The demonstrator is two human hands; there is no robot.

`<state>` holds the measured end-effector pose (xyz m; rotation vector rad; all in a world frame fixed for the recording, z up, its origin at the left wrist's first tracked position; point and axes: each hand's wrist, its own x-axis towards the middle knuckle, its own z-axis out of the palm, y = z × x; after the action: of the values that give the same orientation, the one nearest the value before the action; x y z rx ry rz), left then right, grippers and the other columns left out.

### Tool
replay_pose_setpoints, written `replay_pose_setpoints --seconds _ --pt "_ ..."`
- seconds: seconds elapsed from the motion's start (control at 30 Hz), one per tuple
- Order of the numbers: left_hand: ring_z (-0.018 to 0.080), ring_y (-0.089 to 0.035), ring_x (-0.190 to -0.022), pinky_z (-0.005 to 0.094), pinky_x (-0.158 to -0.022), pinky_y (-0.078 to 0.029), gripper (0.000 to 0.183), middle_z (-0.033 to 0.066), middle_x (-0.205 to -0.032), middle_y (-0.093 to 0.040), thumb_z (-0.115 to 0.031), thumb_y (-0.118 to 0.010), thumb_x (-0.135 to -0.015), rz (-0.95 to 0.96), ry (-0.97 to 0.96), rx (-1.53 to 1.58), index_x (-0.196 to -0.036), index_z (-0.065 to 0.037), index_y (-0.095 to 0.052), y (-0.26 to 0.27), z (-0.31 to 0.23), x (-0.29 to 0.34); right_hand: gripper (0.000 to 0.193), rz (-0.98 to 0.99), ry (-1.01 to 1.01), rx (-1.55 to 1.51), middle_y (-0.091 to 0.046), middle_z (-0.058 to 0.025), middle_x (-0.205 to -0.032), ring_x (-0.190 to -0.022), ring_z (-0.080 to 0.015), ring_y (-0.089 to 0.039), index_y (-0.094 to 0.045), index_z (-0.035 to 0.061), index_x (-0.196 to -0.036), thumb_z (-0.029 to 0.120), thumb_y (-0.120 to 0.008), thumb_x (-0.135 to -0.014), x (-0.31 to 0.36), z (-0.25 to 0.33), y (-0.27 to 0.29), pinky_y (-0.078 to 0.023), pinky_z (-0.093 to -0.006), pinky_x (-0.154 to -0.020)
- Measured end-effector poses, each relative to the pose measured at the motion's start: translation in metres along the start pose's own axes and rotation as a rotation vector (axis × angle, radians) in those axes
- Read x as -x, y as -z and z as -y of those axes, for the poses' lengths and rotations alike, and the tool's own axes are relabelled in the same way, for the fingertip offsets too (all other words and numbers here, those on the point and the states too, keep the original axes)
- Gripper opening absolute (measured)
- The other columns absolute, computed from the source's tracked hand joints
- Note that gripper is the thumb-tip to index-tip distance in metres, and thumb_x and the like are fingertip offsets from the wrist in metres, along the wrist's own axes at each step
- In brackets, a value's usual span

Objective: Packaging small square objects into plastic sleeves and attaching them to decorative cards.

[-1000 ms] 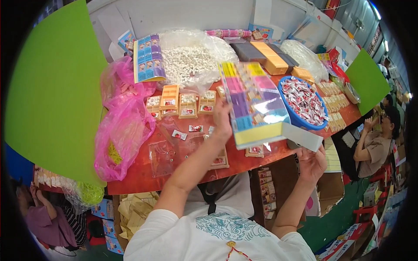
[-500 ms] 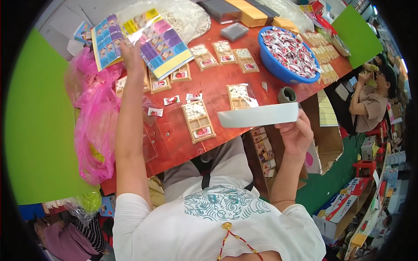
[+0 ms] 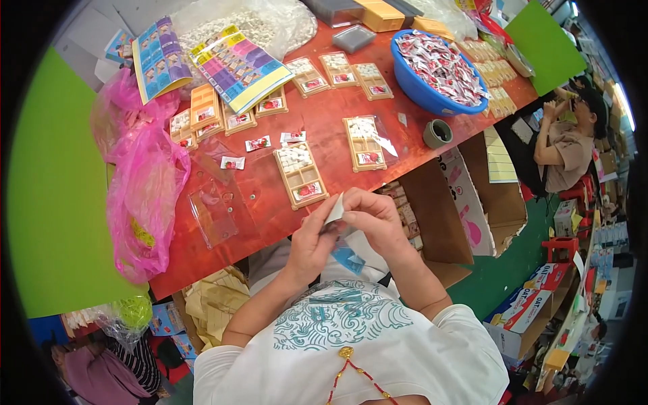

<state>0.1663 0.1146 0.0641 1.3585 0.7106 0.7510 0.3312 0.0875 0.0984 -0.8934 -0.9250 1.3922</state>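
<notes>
Close to my body, just past the table's front edge, both hands meet on a folded paper sheet (image 3: 335,211). My left hand (image 3: 309,237) pinches one side of it. My right hand (image 3: 375,217) grips the other side, thumb and fingers bent over the edge. Its outer face is pale, and a blue printed part (image 3: 349,261) shows below my fingers. Just beyond my hands lies a tan divided tray (image 3: 300,177) with white pieces and a red-and-white sachet. A similar tray (image 3: 365,144) with clear film on it sits to its right.
Printed sheets (image 3: 241,67) rest over more trays at the back left, near a pink plastic bag (image 3: 138,196). A blue basin (image 3: 439,104) of sachets and a roll of tape (image 3: 437,133) stand at right. Loose sachets (image 3: 258,143) lie mid-table. Cardboard boxes (image 3: 496,196) stand below.
My left hand has left the printed sheets at the back and come down to my front. My right hand has moved left and nearer with the paper, now folded between both hands.
</notes>
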Motion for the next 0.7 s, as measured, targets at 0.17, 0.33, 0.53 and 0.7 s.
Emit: replay_pose_setpoints --seconds 0.17,0.33,0.53,0.7 --pt "0.0127 -0.061 -0.089 0.0268 -0.083 -0.047 0.042 0.0074 -0.108 -0.063 -0.001 -0.045 -0.092 -0.064 -0.009 0.123 -0.134 -0.002 -0.046 0.004 0.018 -0.003 0.013 0.085 0.008 0.074 -0.060 -0.0069 -0.094 -0.085 -0.0129 -0.057 -0.063 -0.0038 -0.094 0.003 -0.054 -0.086 0.008 0.002 0.000 -0.045 -0.0267 -0.080" --pt "0.0234 -0.064 -0.095 0.0340 -0.085 -0.050 0.037 0.0166 -0.113 -0.063 -0.005 -0.043 -0.093 -0.087 -0.002 0.528 -0.129 0.003 -0.047 -0.003 0.026 -0.010 0.019 -0.319 0.358 0.835 -0.062 -0.0084 -0.096 -0.091 -0.0202 -0.060 -0.063 -0.0013 -0.100 0.007 -0.059 -0.084 -0.018 0.000 0.040 -0.047 -0.0307 -0.079" --pt "0.0223 -0.065 -0.098 0.0344 -0.083 -0.050 0.030 0.0153 -0.112 -0.066 -0.008 -0.046 -0.093 -0.020 0.082 0.503 -0.122 -0.003 -0.053 -0.013 0.044 -0.038 0.049 -0.708 0.282 1.583 -0.044 -0.0208 -0.135 -0.117 -0.0390 -0.047 -0.053 0.0064 -0.124 0.030 -0.064 -0.083 -0.067 -0.044 0.141 -0.039 -0.0474 -0.095" --pt "0.0216 -0.065 -0.098 0.0331 -0.083 -0.050 0.030 0.0164 -0.112 -0.065 -0.008 -0.046 -0.093 -0.045 0.098 0.524 -0.121 -0.003 -0.052 -0.013 0.046 -0.063 0.055 -0.620 0.149 1.686 -0.044 -0.0207 -0.135 -0.118 -0.0379 -0.047 -0.049 0.0062 -0.128 0.035 -0.062 -0.083 -0.069 -0.061 0.132 -0.037 -0.0490 -0.096"
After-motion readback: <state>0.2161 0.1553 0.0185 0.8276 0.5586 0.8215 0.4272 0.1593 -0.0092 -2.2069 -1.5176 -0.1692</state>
